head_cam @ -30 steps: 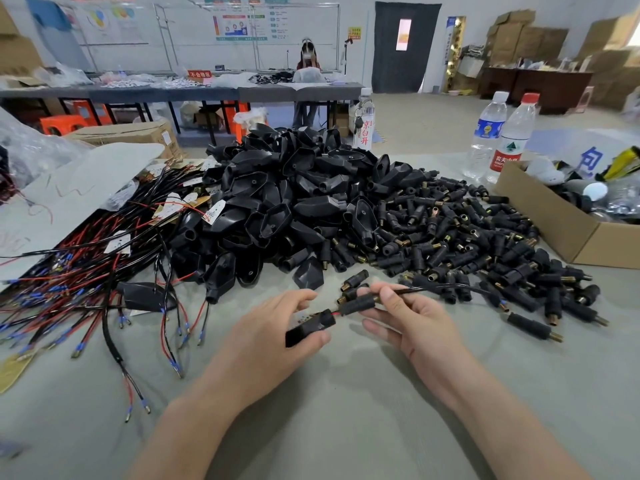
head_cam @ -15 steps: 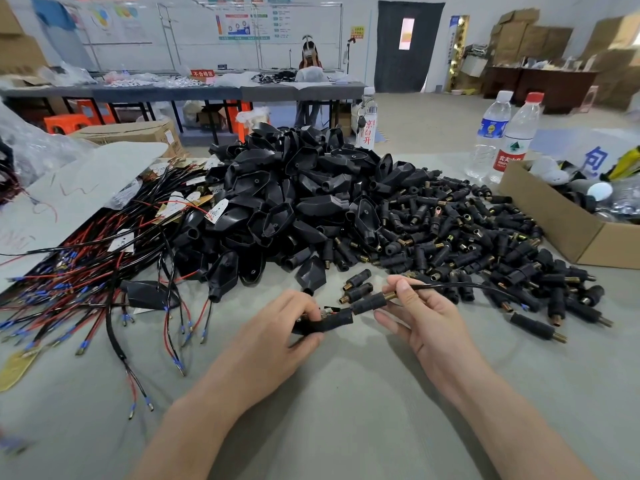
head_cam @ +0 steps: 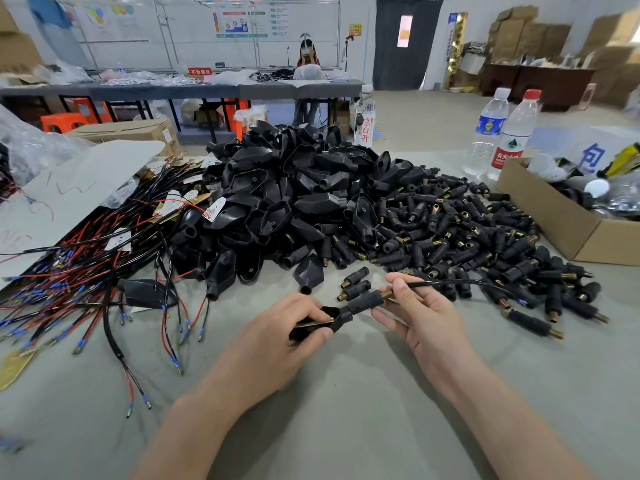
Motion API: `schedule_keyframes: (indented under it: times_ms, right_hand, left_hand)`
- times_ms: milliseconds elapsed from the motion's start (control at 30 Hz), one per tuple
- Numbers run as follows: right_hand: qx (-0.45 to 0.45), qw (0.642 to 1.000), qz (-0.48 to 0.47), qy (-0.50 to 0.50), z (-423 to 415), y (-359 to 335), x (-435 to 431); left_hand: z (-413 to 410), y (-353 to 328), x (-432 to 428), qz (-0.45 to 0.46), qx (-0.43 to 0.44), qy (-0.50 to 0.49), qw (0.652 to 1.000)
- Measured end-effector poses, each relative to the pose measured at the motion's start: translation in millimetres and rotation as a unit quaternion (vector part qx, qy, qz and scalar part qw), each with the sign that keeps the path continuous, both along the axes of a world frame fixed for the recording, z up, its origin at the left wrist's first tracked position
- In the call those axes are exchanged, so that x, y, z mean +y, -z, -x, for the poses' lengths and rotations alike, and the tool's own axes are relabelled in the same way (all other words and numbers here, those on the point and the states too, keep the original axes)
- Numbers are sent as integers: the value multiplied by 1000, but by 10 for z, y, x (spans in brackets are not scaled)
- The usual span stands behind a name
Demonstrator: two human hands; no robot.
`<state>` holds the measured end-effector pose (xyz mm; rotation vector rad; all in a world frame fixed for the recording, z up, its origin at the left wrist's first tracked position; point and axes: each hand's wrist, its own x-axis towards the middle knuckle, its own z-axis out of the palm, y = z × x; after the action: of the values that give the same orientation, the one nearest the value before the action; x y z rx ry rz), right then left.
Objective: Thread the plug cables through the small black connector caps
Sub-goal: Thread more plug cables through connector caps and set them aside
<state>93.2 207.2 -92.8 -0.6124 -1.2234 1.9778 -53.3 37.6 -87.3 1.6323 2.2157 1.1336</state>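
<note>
- A small black connector cap [head_cam: 365,302] is sitting in the air just above the tabletop [head_cam: 346,417], low in the middle of the view, between the person's two hands.
- A thin black plug cable [head_cam: 457,283] is entering the cap's brass end and trailing off to the right over the loose parts.
- The right hand [head_cam: 426,320] is pinching the cable right at that brass end, its thumb and forefinger clamped together on it; the other fingers are lying relaxed and apart.
- The left hand [head_cam: 277,341] is gripping a black wedge-shaped plug housing [head_cam: 313,323], fingers [head_cam: 308,308] curled over its top, with the housing's narrow neck touching the cap's other end.
- The step in hand appears to be feeding the cable through the cap and on into the housing.
- Whether the cable's tip is already through cannot be told.
- The next move is likely calling for the right hand to be pushing the cable leftward while the left is holding the housing steady and in line.
- Beyond the hands, a heap of plug housings [head_cam: 294,202] is rising, with a spread of connector caps [head_cam: 467,244] to its right.
- Red and black wires [head_cam: 86,282] are fanning out at left; a cardboard box [head_cam: 561,223] is sitting at right.
</note>
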Motion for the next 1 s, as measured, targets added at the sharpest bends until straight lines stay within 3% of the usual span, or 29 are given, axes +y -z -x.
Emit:
schedule_keyframes:
  times_ms: [333, 500, 767, 1000]
  right_hand:
    - [-15, 1000, 2, 20, -17, -35, 4]
    - [0, 999, 16, 28, -21, -65, 0]
    - [37, 998, 53, 18, -42, -138, -18]
    - [74, 991, 89, -64, -22, -181, -99]
  left_hand:
    - [-17, 35, 42, 0, -36, 5, 999]
    - [-50, 52, 87, 3, -175, -12, 985]
    - [-90, -24, 96, -28, -275, 11, 961]
    - [-127, -80, 93, -90, -423, 20, 901]
